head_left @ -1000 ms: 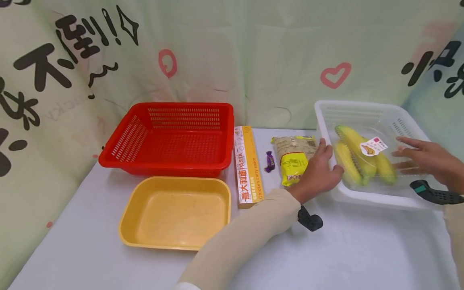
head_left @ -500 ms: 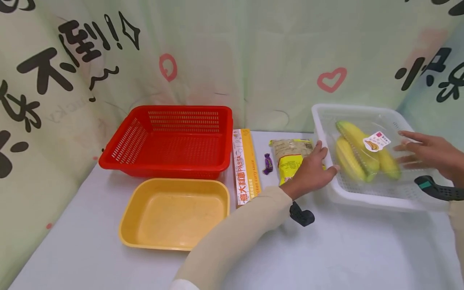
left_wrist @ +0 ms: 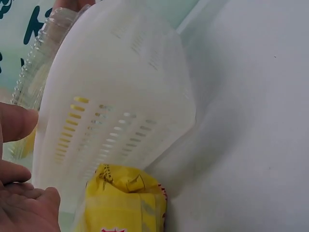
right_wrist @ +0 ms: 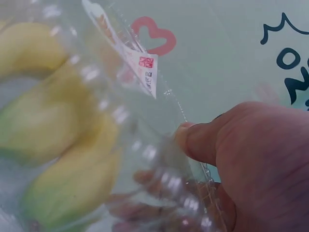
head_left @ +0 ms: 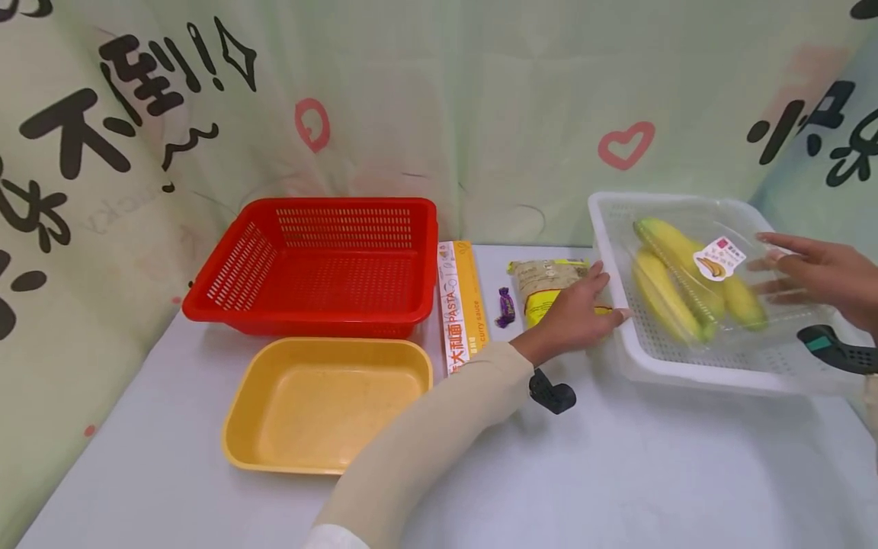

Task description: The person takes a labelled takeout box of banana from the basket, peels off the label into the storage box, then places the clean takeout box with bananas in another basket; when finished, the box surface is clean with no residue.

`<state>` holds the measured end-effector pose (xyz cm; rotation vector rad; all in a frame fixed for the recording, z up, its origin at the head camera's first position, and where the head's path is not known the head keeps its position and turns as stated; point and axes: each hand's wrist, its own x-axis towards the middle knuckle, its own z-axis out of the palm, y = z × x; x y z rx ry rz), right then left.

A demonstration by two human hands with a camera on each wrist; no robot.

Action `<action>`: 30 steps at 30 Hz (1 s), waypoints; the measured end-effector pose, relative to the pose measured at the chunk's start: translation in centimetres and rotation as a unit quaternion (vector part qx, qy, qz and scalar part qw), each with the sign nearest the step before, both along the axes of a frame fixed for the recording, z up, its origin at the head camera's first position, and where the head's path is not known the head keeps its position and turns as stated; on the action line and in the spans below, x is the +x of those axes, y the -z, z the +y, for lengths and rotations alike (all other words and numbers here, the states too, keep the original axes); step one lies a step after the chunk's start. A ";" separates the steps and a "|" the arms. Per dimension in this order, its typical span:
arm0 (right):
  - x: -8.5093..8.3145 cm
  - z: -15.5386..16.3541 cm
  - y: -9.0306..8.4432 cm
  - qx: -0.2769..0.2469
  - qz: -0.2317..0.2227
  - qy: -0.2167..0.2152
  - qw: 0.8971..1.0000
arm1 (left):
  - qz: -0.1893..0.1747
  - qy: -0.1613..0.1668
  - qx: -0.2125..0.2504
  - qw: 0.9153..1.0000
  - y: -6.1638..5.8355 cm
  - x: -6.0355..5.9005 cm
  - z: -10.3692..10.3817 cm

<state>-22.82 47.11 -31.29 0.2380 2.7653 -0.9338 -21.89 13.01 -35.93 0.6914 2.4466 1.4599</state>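
In the head view, my right hand (head_left: 826, 278) pinches the right edge of a clear plastic box of bananas (head_left: 675, 286), which bears a white label. In the right wrist view its thumb presses the edge of the box (right_wrist: 166, 186), and fingers show through the plastic. The box sits tilted within the white basket (head_left: 713, 377), its right side higher. My left hand (head_left: 572, 313) is at the basket's left rim, thumb tip right at the rim and fingers extended. Under that hand lies a yellow-and-beige food packet (head_left: 549, 278), partly hidden; the left wrist view shows its yellow end (left_wrist: 128, 198).
Left of the packet lie a small purple wrapped candy (head_left: 505, 306) and a long pasta box (head_left: 461, 297). Beyond them stand a red basket (head_left: 309, 316) and, in front of it, a yellow tray (head_left: 325, 412). A printed curtain (head_left: 521, 107) hangs behind the table.
The banana box has risen and shifted slightly right with my right hand, its right side tilting up. My left hand has drawn back a little to the left along the basket's rim.
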 end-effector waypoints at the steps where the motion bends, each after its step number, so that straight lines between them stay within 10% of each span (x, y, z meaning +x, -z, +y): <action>1: 0.1 -0.1 -0.1 -0.003 0.001 -0.001 1.000 | -0.001 -0.002 0.002 1.000 0.0 -0.1 -0.2; 13: 0.5 -1.6 -2.4 -0.008 0.014 -0.018 1.000 | -0.015 -0.047 0.035 0.998 -2.6 -3.0 -3.7; 30: 0.4 -2.9 -4.2 0.020 0.020 -0.073 0.997 | -0.006 -0.017 0.053 0.998 -5.9 -4.4 -7.2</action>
